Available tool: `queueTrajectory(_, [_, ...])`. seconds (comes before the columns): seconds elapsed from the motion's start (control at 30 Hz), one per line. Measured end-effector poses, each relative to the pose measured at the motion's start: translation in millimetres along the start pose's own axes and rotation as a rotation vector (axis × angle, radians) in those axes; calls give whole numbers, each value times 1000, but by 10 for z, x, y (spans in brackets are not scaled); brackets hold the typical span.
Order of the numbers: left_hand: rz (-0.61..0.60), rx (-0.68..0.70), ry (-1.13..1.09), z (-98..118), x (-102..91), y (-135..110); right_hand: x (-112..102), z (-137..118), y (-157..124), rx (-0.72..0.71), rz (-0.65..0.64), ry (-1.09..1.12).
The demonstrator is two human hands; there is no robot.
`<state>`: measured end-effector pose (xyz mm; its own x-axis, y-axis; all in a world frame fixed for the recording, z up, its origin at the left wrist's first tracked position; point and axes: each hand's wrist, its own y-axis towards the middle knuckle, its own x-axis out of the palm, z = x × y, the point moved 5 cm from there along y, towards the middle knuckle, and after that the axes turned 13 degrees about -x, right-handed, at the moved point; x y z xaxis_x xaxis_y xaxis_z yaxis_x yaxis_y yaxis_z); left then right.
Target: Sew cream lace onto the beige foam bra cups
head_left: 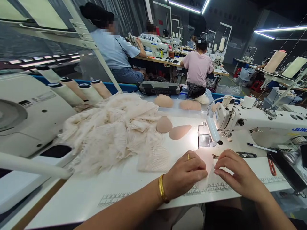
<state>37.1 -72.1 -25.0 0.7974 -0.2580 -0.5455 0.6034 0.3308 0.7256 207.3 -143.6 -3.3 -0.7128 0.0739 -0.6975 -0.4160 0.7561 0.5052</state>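
A small sheer pale-pink fabric piece point(206, 159) lies between my hands at the front of the sewing table, below the needle area. My left hand point(185, 174), wearing a ring and a gold bracelet, has its fingers closed on the piece's left side. Thumb and fingertips of my right hand point(236, 174) pinch at its right edge. Just beyond them, a lamp lights the metal needle plate point(205, 140) of the white sewing machine point(259, 123). Two beige teardrop-shaped pads point(164, 124) rest on the tabletop to the left of the plate.
Gathered cream lacy fabric point(115, 127) is heaped on the left. More beige pads point(163, 101) sit at the back. Thread snips point(246, 154), a white pen point(261, 147) and a red-handled tool point(271, 166) lie at right. A printed ruler point(117, 198) follows the front edge. Several people work beyond.
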Motion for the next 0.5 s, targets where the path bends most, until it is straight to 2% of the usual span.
queueTrajectory(0.1, [0,7,-14,9,9,-5,99,2,45,-21,-79,-57])
queueTrajectory(0.23, [-2,14,-37,10,9,-14,178,0,90,-35,-119,-80])
queueTrajectory(0.37, [-10,9,-34,3,-3,-9,191,-11,97,-50,-164,-102])
queueTrajectory(0.5, [6,13,-36,-4,-13,-17,152,14,31,-8,-147,-48])
